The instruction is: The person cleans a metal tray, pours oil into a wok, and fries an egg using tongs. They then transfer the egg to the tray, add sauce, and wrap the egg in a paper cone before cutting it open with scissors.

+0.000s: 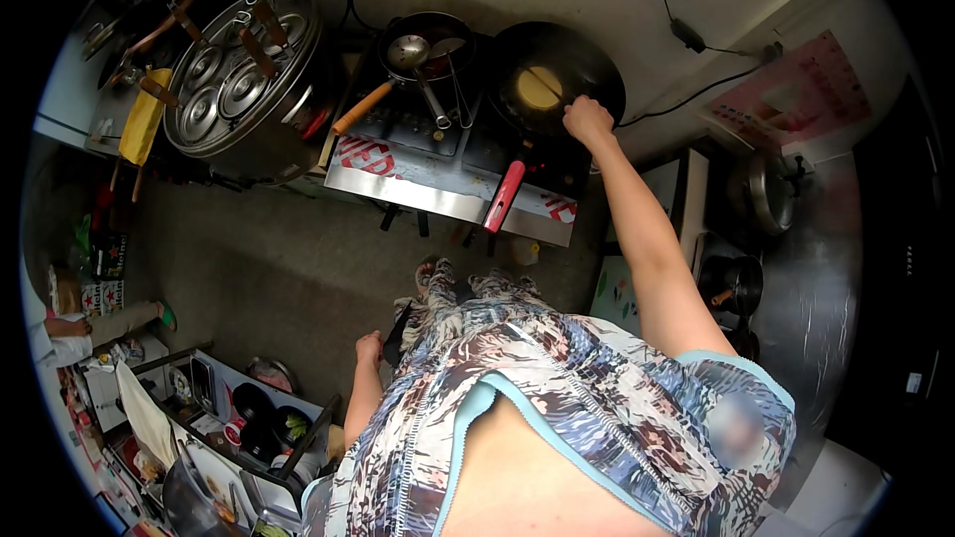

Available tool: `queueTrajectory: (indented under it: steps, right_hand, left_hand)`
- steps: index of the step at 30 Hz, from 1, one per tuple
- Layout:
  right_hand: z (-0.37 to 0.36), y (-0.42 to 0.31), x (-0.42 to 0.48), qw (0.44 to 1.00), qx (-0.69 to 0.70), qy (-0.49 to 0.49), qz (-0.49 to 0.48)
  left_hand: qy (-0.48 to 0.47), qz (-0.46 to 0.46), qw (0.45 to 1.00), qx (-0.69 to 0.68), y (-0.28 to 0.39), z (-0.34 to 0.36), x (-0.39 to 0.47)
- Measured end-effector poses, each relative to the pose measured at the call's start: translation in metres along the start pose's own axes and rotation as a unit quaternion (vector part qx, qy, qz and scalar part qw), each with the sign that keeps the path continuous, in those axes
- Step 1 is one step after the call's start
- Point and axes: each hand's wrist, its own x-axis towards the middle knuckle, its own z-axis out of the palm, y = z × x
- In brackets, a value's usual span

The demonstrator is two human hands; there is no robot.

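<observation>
My right hand [588,119] reaches over the right rim of a black wok [515,52]. It grips a thin dark utensil [550,83], too blurred to tell its kind, which crosses a round yellow piece of food [536,93] in the wok. The wok's red handle [505,195] points toward me over the front of the double cooktop [448,183]. Low at my side hangs my left hand [368,347], its fingers curled. Whether anything is inside it is hidden.
Left of the wok, a wooden-handled pan [363,106] holds a ladle [409,52]. A large steel pot [224,140] with several lidded inserts stands farther left. Behind me on the left is a rack of bowls [254,403]. Another person's leg [130,319] shows at far left.
</observation>
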Motion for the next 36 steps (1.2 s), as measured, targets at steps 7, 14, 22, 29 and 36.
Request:
queueTrajectory:
  steps: [7, 14, 22, 29, 36]
  right_hand:
    - [0.001, -0.003, -0.009, 0.999, -0.026, -0.017, -0.022]
    - [-0.002, 0.018, -0.050, 0.993, -0.069, -0.002, -0.099]
    - [-0.020, 0.061, -0.078, 0.990, -0.094, 0.000, -0.101]
    - [-0.034, 0.084, -0.077, 0.992, -0.119, 0.012, -0.044]
    - [-0.041, 0.087, -0.083, 0.994, -0.099, 0.016, -0.034]
  left_hand:
    - [-0.009, 0.030, 0.999, 0.029, -0.001, 0.002, 0.001]
    - [-0.012, 0.018, 0.999, 0.037, 0.000, 0.006, 0.007]
    - [-0.020, 0.028, 0.998, 0.045, 0.000, 0.010, 0.024]
    - [-0.018, 0.055, 0.995, 0.080, 0.028, 0.019, 0.007]
    - [-0.004, 0.027, 0.999, 0.043, 0.014, 0.014, 0.012]
